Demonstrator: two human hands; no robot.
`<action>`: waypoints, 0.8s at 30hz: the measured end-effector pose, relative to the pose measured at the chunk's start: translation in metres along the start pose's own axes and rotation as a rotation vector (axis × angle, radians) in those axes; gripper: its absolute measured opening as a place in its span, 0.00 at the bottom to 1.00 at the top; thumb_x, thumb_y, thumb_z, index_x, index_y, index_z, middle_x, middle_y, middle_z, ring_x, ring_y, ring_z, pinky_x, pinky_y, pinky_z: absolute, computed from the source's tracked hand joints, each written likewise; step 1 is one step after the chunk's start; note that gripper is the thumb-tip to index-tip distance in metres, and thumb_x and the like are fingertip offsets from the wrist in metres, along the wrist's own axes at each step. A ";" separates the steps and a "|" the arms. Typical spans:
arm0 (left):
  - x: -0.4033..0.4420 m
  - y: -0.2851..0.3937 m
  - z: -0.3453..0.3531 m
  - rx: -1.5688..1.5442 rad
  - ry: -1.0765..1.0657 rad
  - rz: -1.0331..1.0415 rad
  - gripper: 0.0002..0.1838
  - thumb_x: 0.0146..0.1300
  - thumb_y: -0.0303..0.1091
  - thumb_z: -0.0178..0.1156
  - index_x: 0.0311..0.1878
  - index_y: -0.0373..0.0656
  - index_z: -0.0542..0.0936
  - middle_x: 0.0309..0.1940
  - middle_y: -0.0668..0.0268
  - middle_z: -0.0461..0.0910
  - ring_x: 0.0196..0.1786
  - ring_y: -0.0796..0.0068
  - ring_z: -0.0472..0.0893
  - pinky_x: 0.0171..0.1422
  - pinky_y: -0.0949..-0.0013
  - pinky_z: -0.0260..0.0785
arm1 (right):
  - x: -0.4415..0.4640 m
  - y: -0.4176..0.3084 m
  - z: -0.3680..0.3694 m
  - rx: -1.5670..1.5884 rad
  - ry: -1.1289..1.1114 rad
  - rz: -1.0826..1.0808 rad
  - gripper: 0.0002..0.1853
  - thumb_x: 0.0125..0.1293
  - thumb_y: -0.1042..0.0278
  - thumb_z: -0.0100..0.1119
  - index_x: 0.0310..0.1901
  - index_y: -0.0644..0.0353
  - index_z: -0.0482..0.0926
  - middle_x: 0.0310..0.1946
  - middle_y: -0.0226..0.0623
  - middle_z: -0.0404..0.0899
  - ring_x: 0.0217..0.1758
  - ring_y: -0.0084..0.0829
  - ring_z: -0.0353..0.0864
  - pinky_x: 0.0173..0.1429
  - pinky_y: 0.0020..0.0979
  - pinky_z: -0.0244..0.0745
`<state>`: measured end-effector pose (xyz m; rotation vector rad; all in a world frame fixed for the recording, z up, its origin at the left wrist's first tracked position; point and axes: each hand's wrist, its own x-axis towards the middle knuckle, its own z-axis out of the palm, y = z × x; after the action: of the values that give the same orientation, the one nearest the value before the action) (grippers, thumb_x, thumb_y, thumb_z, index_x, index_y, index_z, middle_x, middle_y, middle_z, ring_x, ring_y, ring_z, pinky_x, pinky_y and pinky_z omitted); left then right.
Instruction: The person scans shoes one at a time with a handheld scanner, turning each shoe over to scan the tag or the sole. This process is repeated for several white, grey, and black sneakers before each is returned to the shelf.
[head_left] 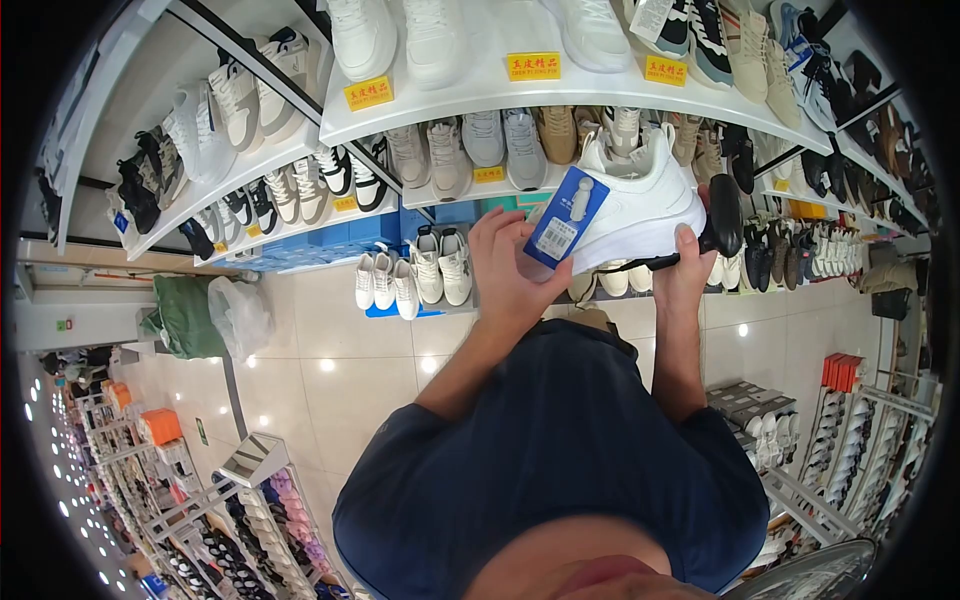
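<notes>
In front of my chest is a white sneaker (640,205), sole towards me and tilted. My right hand (688,262) is closed around its sole near one end, thumb on the edge. A black rounded object (727,215) with a thin strap sits against that hand; its kind is unclear. A blue cardboard tag (567,215) with a white barcode label lies across the shoe's other end. My left hand (512,262) pinches this tag, its thumb at the lower edge and its fingers at the side. Whether it also grips the shoe behind is hidden.
Ahead, a white upper shelf (480,108) carries sneakers and yellow price cards. Lower shelves hold more shoes. White sneakers (428,270) stand low down near blue boxes (320,240). A green bag (190,315) and a clear plastic bag (240,318) are at the left.
</notes>
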<state>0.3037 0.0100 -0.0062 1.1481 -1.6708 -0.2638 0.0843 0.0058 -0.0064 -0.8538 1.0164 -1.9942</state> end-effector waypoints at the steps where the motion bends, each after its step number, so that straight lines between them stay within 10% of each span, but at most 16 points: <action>1: 0.000 -0.001 0.000 -0.004 0.006 -0.001 0.29 0.41 0.32 0.78 0.47 0.42 0.73 0.52 0.55 0.75 0.62 0.49 0.71 0.66 0.49 0.62 | 0.000 0.000 0.000 0.001 0.002 0.002 0.44 0.59 0.62 0.69 0.73 0.65 0.58 0.69 0.42 0.64 0.73 0.39 0.65 0.77 0.43 0.61; 24: -0.003 -0.009 -0.012 -0.017 0.060 0.021 0.28 0.42 0.29 0.77 0.48 0.40 0.76 0.50 0.56 0.77 0.60 0.50 0.74 0.65 0.52 0.66 | -0.006 0.007 0.009 0.002 -0.011 0.024 0.42 0.59 0.64 0.67 0.72 0.65 0.59 0.68 0.42 0.64 0.72 0.39 0.66 0.76 0.43 0.63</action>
<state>0.3188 0.0123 -0.0091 1.1146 -1.6247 -0.2278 0.0970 0.0046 -0.0092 -0.8467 1.0138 -1.9680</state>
